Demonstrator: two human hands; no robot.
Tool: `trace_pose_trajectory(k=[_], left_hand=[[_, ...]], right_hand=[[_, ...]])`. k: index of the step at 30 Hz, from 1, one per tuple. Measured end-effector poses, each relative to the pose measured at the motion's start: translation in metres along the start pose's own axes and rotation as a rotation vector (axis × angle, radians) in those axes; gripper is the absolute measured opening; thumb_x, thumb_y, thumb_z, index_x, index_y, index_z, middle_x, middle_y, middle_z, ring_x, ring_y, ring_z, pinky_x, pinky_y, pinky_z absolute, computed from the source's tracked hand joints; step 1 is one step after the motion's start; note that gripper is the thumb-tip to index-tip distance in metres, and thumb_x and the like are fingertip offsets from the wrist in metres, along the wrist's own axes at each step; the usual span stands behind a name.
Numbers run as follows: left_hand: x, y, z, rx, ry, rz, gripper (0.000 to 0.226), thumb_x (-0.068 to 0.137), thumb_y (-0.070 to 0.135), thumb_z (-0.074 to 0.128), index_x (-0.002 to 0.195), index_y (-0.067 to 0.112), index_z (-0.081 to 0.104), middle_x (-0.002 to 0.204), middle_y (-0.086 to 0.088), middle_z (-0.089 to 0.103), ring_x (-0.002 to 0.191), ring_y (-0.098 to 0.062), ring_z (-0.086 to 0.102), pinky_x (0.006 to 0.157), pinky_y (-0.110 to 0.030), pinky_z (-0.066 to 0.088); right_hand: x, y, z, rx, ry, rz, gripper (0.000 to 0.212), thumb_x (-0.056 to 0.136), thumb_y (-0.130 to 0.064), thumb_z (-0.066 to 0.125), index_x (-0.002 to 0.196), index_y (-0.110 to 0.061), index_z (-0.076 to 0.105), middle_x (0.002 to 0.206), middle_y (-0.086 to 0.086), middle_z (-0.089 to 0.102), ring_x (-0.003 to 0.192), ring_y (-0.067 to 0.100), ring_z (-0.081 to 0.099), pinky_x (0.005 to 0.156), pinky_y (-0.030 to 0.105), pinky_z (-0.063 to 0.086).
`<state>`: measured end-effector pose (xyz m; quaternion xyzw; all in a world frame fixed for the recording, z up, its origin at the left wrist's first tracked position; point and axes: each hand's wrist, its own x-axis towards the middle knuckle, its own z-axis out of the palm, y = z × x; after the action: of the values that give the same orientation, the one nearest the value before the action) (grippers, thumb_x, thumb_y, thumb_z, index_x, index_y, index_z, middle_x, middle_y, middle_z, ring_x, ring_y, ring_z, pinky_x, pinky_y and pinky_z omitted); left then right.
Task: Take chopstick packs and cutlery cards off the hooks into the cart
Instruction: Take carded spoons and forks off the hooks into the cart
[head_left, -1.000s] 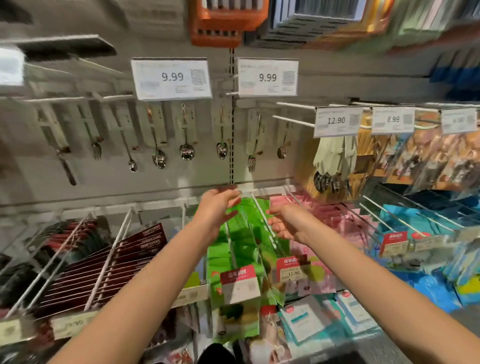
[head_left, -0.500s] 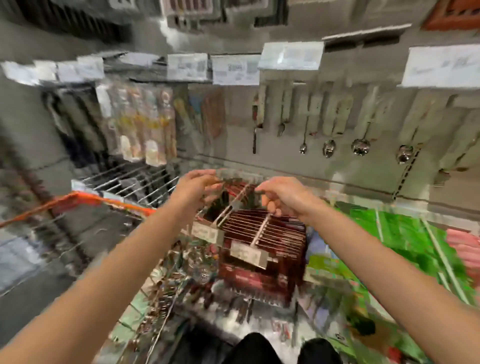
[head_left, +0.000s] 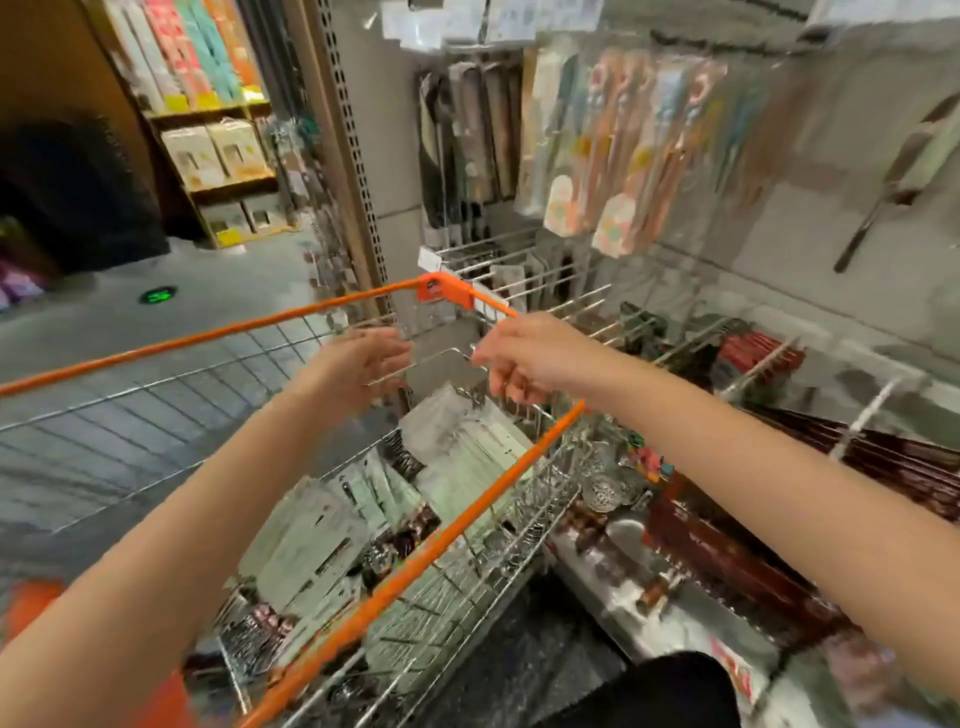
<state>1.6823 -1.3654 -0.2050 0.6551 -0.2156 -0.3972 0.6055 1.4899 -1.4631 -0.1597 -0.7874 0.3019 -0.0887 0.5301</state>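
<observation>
Over the cart (head_left: 291, 317), between its orange rims, I have both hands out in front of me. My left hand (head_left: 358, 366) is spread loosely, fingers apart, and my right hand (head_left: 524, 358) is curled with the fingers pinched together. Between them hangs what looks like a clear flat pack (head_left: 431, 366), its edges showing as thin bright lines; the blur is heavy, so I cannot tell whether either hand actually grips it or only touches it.

Below my hands, inside the wire basket, white cutlery cards (head_left: 322, 545) lie piled at angles, some overlapping, with darker pieces of metal cutlery among them toward the near end.

To the right of my right hand, bare chrome hooks (head_left: 566, 306) stick out from the display wall, and beyond my right forearm dark red chopstick packs (head_left: 758, 353) hang on more hooks. Further dark red packs (head_left: 909, 462) sit just beside my right forearm, lower down. Above my hands, clear bags of pastel utensils (head_left: 618, 156) hang from the top row. Left of my left hand, the grey floor (head_left: 156, 322) runs off toward wooden shelves (head_left: 218, 150).
</observation>
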Motion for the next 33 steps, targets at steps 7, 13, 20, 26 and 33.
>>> trace_pose_trajectory(k=[7, 13, 20, 26, 33], left_hand=[[0.012, -0.049, -0.092, 0.036, 0.045, -0.204, 0.011, 0.098, 0.013, 0.051, 0.096, 0.015, 0.061, 0.092, -0.001, 0.068, 0.082, -0.012, 0.066, 0.082, -0.03, 0.049], [0.004, -0.137, -0.176, 0.343, -0.145, -0.419, 0.02, 0.095, 0.017, 0.057, 0.114, 0.015, 0.06, 0.108, -0.004, 0.068, 0.095, -0.015, 0.065, 0.074, -0.025, 0.05], [-0.019, -0.244, -0.221, 0.846, -0.333, -0.611, 0.043, 0.091, 0.032, 0.065, 0.122, 0.003, 0.058, 0.126, -0.012, 0.059, 0.117, -0.027, 0.054, 0.096, -0.035, 0.043], [-0.024, -0.277, -0.22, 0.882, -0.503, -0.67, 0.111, 0.056, 0.073, 0.077, 0.143, 0.019, 0.037, 0.149, -0.007, 0.039, 0.134, -0.026, 0.041, 0.114, -0.044, 0.032], [-0.019, -0.313, -0.201, 1.043, -0.433, -0.59, 0.09, 0.077, 0.031, 0.079, 0.147, 0.006, 0.028, 0.148, -0.011, 0.036, 0.132, -0.025, 0.039, 0.113, -0.032, 0.031]], right_hand=[[0.061, -0.003, 0.102, -0.228, -0.446, 0.048, 0.015, 0.099, -0.019, 0.045, 0.1, -0.007, 0.052, 0.07, 0.007, 0.062, 0.048, 0.014, 0.054, 0.043, 0.018, 0.039], [0.098, 0.002, 0.166, -0.475, -0.806, 0.13, 0.016, 0.103, -0.019, 0.036, 0.093, -0.011, 0.045, 0.075, 0.012, 0.058, 0.052, 0.017, 0.057, 0.039, 0.017, 0.043], [0.128, 0.01, 0.233, -0.63, -0.924, 0.149, 0.019, 0.104, -0.019, 0.033, 0.117, -0.008, 0.041, 0.075, 0.011, 0.057, 0.058, 0.018, 0.056, 0.05, 0.025, 0.047], [0.138, 0.051, 0.286, -0.858, -1.006, 0.21, 0.04, 0.103, -0.02, 0.032, 0.125, 0.008, 0.048, 0.11, 0.019, 0.065, 0.04, 0.011, 0.058, 0.034, 0.017, 0.043], [0.141, 0.06, 0.269, -1.021, -1.042, 0.179, 0.041, 0.103, -0.026, 0.038, 0.126, 0.006, 0.047, 0.098, 0.015, 0.06, 0.077, 0.026, 0.067, 0.049, 0.024, 0.046]])
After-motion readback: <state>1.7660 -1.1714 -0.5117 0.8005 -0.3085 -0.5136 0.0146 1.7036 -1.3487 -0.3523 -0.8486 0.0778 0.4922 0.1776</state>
